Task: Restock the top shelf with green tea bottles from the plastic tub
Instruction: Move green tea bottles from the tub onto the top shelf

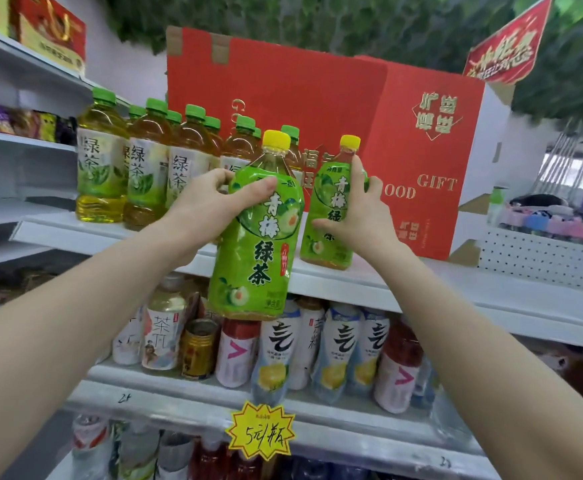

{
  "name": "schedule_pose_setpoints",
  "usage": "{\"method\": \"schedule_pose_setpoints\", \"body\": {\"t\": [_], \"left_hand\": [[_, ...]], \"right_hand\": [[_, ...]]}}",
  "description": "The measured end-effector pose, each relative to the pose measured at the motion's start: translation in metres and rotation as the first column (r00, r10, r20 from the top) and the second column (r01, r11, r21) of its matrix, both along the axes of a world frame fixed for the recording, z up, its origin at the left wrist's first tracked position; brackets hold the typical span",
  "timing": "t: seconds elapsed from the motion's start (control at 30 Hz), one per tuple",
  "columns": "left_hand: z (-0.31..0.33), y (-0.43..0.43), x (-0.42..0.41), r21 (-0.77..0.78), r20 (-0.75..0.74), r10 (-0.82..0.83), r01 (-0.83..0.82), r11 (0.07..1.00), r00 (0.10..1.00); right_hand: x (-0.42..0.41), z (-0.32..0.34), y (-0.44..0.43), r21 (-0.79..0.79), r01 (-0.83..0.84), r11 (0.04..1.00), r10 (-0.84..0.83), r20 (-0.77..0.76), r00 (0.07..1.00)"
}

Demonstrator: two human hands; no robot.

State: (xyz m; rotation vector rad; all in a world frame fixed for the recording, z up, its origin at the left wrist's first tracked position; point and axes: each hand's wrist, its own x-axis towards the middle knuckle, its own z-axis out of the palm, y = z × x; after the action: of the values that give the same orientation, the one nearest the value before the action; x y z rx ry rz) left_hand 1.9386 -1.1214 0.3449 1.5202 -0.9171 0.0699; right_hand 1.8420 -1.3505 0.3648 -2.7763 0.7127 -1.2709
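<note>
**Desk:** Positions against the tall red cardboard gift carton, please.

**Floor:** Directly in front of the carton: a yellow-capped, green-labelled plastic tea bottle, upright, base down at the white metal top shelf. Contact there looks likely, not certain. Wrapped around its shoulder and label, the right hand, fingers curled and thumb pointing toward the other bottle.

**Desk:** And the other one?

**Floor:** Held in the air by the left hand: a second yellow-capped bottle, in front of the carton and lower, closer to the camera. Thumb across the top of the label, fingers curled behind the shoulder. Base hanging below the shelf's front lip, so not yet shelved.

**Desk:** Axis and heading for the coming move?

**Floor:** Long axis near vertical, cap tipped slightly toward the carton. By judgement: up and forward, base over the lip first, then down into the gap in front of the carton's left half. Between the shelved bottle and the row of green-capped bottles left of the carton. Left hand nearer that gap and already loaded; right hand busy steadying.

**Desk:** Source of stock?

**Floor:** Plastic tub out of view.
</note>
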Motion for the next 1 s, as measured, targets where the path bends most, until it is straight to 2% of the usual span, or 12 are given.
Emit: {"method": "schedule_pose_setpoints", "body": {"t": [0.3, 0.43, 0.47, 0.53, 0.57, 0.63, 0.67, 0.73, 0.83, 0.9, 1.0], "left_hand": [[-0.001, -0.008, 0.002, 0.007, -0.002, -0.037, 0.037, 0.999, 0.999], [-0.002, -0.011, -0.004, 0.025, 0.035, -0.018, 0.018, 1.000, 0.999], [-0.002, -0.012, -0.006, 0.033, 0.034, -0.027, 0.026, 0.999, 0.999], [-0.001, -0.014, -0.011, 0.044, 0.034, -0.050, 0.048, 0.998, 0.998], [0.000, -0.016, -0.014, 0.047, 0.038, -0.056, 0.054, 0.997, 0.998], [0.005, -0.020, -0.020, 0.027, 0.036, -0.099, 0.098, 0.995, 0.994], [0.007, -0.023, -0.024, 0.007, 0.037, -0.139, 0.139, 0.990, 0.990], [0.013, -0.029, -0.031, -0.022, 0.047, -0.202, 0.203, 0.979, 0.978], [0.019, -0.037, -0.035, 0.002, 0.068, -0.229, 0.230, 0.973, 0.971], [0.025, -0.039, -0.037, 0.085, 0.106, -0.236, 0.228, 0.970, 0.966], [0.038, -0.037, -0.035, 0.198, 0.294, -0.203, 0.148, 0.969, 0.934]], "right_hand": [[0.035, -0.001, -0.024, 0.094, -0.100, 0.991, 0.096, 0.043, 0.994], [0.027, 0.003, -0.018, 0.155, 0.020, 0.988, -0.017, -0.021, 1.000], [0.021, 0.005, -0.012, 0.133, 0.014, 0.991, -0.018, 0.033, 0.999], [0.002, 0.005, 0.006, 0.136, -0.176, 0.975, 0.143, 0.223, 0.964], [-0.010, 0.004, 0.017, 0.193, -0.339, 0.921, 0.275, 0.295, 0.915], [-0.034, -0.004, 0.040, 0.384, -0.599, 0.702, 0.516, 0.304, 0.800], [-0.043, -0.009, 0.048, 0.457, -0.645, 0.612, 0.591, 0.278, 0.757], [-0.056, -0.019, 0.052, 0.513, -0.682, 0.521, 0.664, 0.259, 0.702], [-0.066, -0.018, 0.046, 0.516, -0.723, 0.460, 0.681, 0.318, 0.660], [-0.071, -0.012, 0.040, 0.518, -0.716, 0.467, 0.667, 0.324, 0.670], [-0.078, 0.005, 0.027, 0.543, -0.673, 0.502, 0.634, 0.298, 0.713]]}}
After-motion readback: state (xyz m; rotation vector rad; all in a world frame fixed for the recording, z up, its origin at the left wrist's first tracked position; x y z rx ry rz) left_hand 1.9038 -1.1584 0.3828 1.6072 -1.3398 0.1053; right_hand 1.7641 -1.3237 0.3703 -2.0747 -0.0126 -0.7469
